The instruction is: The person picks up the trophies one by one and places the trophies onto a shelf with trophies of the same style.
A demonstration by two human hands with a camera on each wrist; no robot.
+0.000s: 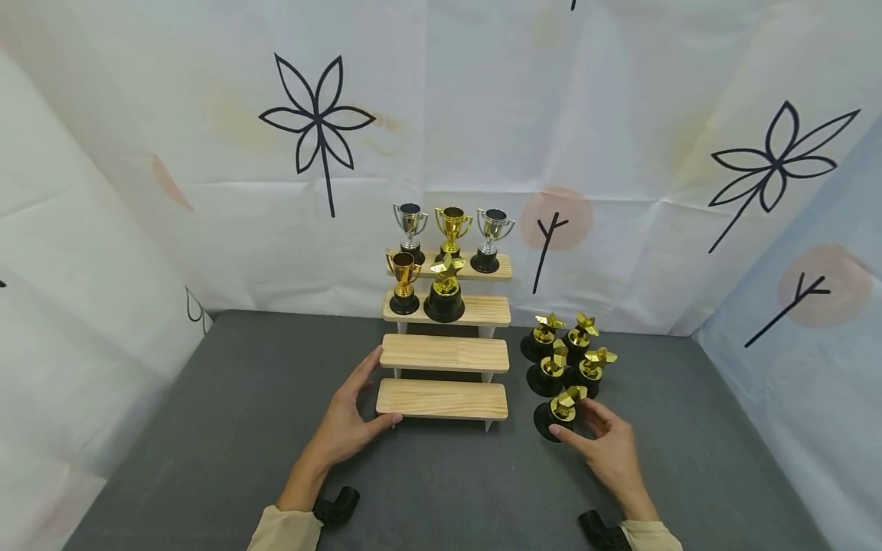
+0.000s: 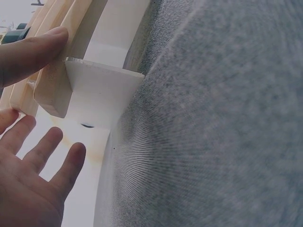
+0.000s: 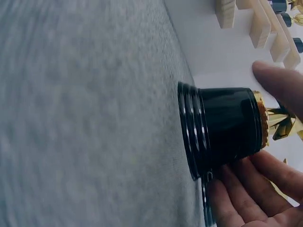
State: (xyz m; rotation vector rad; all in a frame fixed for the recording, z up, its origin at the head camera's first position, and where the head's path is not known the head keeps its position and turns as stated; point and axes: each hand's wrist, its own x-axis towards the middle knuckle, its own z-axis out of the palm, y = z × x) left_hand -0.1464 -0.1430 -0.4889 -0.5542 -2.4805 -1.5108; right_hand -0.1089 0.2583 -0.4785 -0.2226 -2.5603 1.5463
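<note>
Right hand (image 1: 606,444), partly open, encircles the nearest star trophy (image 1: 561,414) on the surface (image 1: 448,490), thumb clear of its base. Four further star trophies (image 1: 545,379) stand behind. Left hand (image 1: 347,428), fingers spread, touches the stepped stand's (image 1: 441,398) lowest tier with its thumb.
</note>
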